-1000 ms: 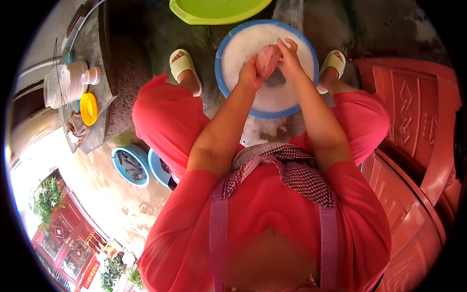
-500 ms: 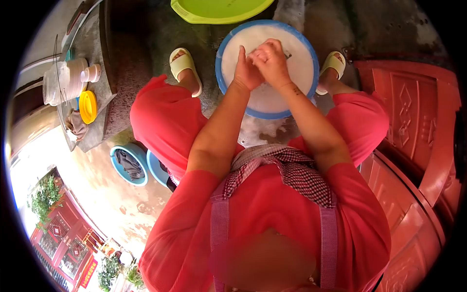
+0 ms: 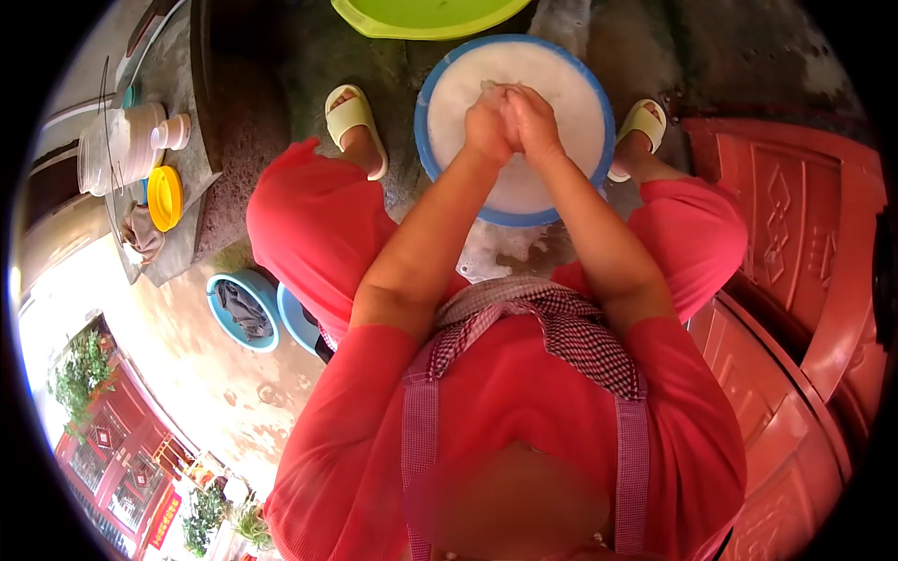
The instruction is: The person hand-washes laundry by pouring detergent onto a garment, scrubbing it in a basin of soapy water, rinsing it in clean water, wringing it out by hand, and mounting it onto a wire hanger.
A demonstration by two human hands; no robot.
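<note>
Between my feet stands a round basin with a blue rim (image 3: 423,140), full of white suds (image 3: 561,84). My left hand (image 3: 487,126) and my right hand (image 3: 533,120) are closed and pressed together above the suds, near the middle of the basin. Foam or something pale shows at the fingertips of my left hand. Whatever lies between the palms is hidden, so I cannot name it.
A lime-green tub (image 3: 430,21) stands beyond the basin. Light-blue basins, one with dark cloth (image 3: 241,309), sit to the left. A ledge holds a yellow lid (image 3: 165,198) and plastic containers (image 3: 131,145). Red wooden panels (image 3: 781,215) rise on the right. The floor looks wet.
My right hand has come down from above my left hand to lie beside it. My left thumb no longer sticks up, and both hands are now clasped together.
</note>
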